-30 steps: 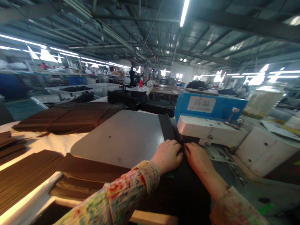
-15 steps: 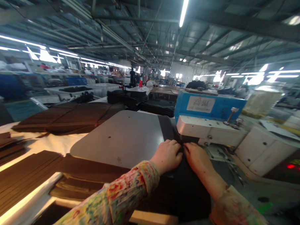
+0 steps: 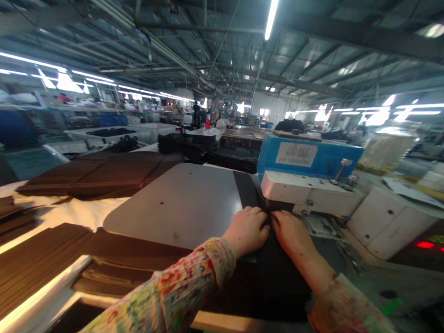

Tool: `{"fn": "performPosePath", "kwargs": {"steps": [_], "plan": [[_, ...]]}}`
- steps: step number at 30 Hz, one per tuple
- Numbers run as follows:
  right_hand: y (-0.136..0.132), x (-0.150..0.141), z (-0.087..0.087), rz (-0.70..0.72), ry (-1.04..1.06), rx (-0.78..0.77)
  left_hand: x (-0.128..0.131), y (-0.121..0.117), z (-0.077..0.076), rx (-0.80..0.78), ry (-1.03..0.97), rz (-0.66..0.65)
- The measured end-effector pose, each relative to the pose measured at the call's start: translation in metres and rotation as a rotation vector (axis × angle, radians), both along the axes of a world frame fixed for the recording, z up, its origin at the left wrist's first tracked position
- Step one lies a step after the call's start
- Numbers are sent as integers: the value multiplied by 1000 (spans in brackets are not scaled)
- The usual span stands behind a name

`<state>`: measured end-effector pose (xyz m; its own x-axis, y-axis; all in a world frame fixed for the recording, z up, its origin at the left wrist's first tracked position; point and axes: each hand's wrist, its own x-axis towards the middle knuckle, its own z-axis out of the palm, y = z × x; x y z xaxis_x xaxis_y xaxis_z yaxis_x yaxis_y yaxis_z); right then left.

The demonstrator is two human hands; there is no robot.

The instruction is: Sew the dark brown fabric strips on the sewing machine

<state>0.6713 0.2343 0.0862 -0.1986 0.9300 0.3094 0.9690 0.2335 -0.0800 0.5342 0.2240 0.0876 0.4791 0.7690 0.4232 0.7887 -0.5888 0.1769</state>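
Dark fabric (image 3: 281, 282) hangs toward me and runs up beside the white arm of a machine (image 3: 285, 188) that looks like a sewing machine. My left hand (image 3: 246, 230) is closed with its fingertips on the fabric's edge, its side near a smooth grey plate (image 3: 176, 201). Just across a narrow gap, my right hand (image 3: 288, 232) pinches the same fabric from the other side, fingers curled. Both hands sit in front of the machine arm's left end. The exact fingertip grip is partly hidden.
Stacks of brown fabric pieces (image 3: 96, 173) lie to the left, with more (image 3: 30, 261) nearer me. Black stacked pieces (image 3: 188, 144) are behind the plate. A blue box-like part (image 3: 318, 153) rises behind the machine arm. Scissors (image 3: 347, 245) appear to lie at right.
Both hands hold almost the same place on the fabric. The fabric's lower part beside my right sleeve has shifted slightly.
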Motion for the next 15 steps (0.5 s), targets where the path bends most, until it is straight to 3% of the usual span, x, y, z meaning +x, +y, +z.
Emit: {"fn": "performPosePath", "kwargs": {"steps": [15], "plan": [[-1, 0, 0, 3, -2, 5, 1, -1, -1, 11, 5, -4]]}}
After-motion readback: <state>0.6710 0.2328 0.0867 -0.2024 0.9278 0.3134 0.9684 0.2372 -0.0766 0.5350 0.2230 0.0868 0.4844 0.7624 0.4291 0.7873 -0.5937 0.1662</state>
